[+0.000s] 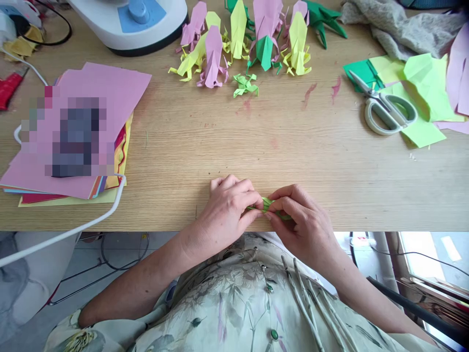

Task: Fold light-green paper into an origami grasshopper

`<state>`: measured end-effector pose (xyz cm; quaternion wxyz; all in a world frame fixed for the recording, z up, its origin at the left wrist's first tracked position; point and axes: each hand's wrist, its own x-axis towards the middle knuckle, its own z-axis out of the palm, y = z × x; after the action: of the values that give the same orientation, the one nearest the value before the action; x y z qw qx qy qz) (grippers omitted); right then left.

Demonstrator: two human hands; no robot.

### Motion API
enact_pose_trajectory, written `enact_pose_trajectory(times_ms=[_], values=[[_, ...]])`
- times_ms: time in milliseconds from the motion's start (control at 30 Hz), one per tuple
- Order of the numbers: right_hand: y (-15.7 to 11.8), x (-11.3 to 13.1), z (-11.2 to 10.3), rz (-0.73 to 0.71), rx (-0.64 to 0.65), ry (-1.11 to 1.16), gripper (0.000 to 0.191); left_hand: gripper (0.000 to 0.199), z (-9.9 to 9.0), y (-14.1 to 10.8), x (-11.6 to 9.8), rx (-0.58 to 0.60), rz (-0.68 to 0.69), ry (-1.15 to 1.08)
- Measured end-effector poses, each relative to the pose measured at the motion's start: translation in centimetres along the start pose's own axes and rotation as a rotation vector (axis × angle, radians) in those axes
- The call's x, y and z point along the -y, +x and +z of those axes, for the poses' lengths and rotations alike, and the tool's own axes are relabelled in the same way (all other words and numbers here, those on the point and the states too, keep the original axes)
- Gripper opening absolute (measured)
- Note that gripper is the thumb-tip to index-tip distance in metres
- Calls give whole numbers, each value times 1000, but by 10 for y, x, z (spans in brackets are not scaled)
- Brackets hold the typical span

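Close to the table's front edge, a small folded piece of light green paper (266,204) is pinched between both hands. My left hand (234,205) has its thumb and index finger closed on the paper's left part, with the other fingers curled. On the right part, my right hand (301,215) grips it between thumb and fingertips. The fingers cover most of the paper, so its full shape is hidden. Farther back stand several folded paper figures in pink (213,56), yellow (298,44) and green (266,51), with a small light green one (245,85) in front.
White-handled scissors (390,111) lie on green paper sheets (425,134) at the right. A stack of coloured paper (110,88) with a blurred object on top is at the left, beside a white cable (91,220). A white device (98,19) and grey cloth (395,27) are at the back.
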<state>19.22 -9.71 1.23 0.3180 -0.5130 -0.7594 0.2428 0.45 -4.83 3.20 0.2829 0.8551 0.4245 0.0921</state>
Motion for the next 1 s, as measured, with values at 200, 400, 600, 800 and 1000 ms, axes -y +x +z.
enact_pose_trajectory(times_ms=[200,400,600,800,1000], values=[[2,0,0,9,-3,3,9,7,-3,-1,4,12,41,9],[1,1,0,26,-13,3,9,10,-5,-2,6,12,52,33],[3,1,0,50,-13,8,12,11,-5,0,-2,18,12,96],[4,2,-3,38,30,58,10,11,-4,0,-1,3,18,84],[-1,0,8,-28,-36,-31,6,11,-4,-1,3,-5,38,52]])
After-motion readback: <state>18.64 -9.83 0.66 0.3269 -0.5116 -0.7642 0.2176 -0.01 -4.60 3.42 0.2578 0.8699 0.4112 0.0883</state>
